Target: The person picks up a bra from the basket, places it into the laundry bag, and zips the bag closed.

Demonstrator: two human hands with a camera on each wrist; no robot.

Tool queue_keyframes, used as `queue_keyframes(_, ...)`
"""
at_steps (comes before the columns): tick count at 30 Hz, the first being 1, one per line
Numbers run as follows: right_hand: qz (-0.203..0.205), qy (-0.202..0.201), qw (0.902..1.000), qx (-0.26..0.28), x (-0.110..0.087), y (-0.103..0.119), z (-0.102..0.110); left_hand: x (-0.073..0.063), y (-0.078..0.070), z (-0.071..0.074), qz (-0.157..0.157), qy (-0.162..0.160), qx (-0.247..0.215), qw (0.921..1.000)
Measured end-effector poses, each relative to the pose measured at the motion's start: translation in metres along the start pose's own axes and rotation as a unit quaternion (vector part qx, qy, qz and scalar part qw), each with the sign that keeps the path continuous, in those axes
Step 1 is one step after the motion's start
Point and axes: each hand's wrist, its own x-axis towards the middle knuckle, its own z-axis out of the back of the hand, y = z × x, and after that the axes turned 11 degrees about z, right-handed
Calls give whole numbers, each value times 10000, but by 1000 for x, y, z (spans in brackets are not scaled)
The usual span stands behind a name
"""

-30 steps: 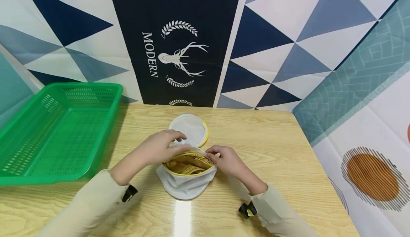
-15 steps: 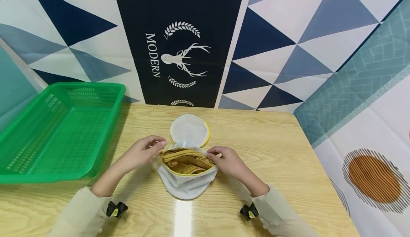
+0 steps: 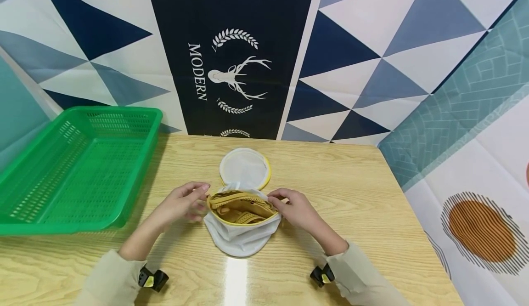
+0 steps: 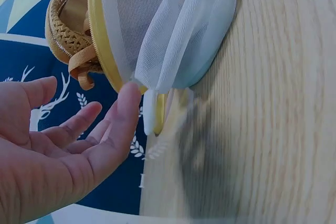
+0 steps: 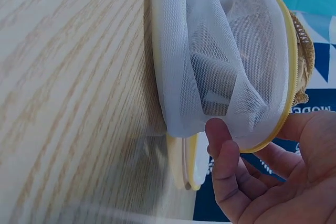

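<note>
A white mesh laundry bag (image 3: 241,241) with a yellow zip stands unzipped on the table. Its round lid (image 3: 244,167) lies folded back behind it. Inside sits a mustard-yellow garment (image 3: 237,199) with perforated bands; in the left wrist view a narrow strap (image 4: 83,62) of it hangs over the zip. My right hand (image 3: 294,208) pinches the bag's right rim, thumb on the inner side and fingers against the mesh in the right wrist view. My left hand (image 3: 178,206) is beside the left rim with fingers loosely spread, one fingertip (image 4: 128,94) right at the zip edge.
A large green plastic basket (image 3: 145,166) stands on the left of the wooden table (image 3: 343,195). A patterned cloth wall (image 3: 231,113) rises behind the table's back edge, and another cloth (image 3: 481,168) hangs along the right side.
My left hand has let go of the bag's back rim and drawn back to the left and down. The garment now shows more fully. My right hand keeps its hold.
</note>
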Motion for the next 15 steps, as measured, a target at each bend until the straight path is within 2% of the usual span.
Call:
queue_keyframes(8,-291,52,9978,589,-4,-2,1,2,3,-7,165,206,-194,9995)
queue_keyframes(15,-320,106,9962,798,-4,-2,0,0,5,-10,1,229,-148,9996)
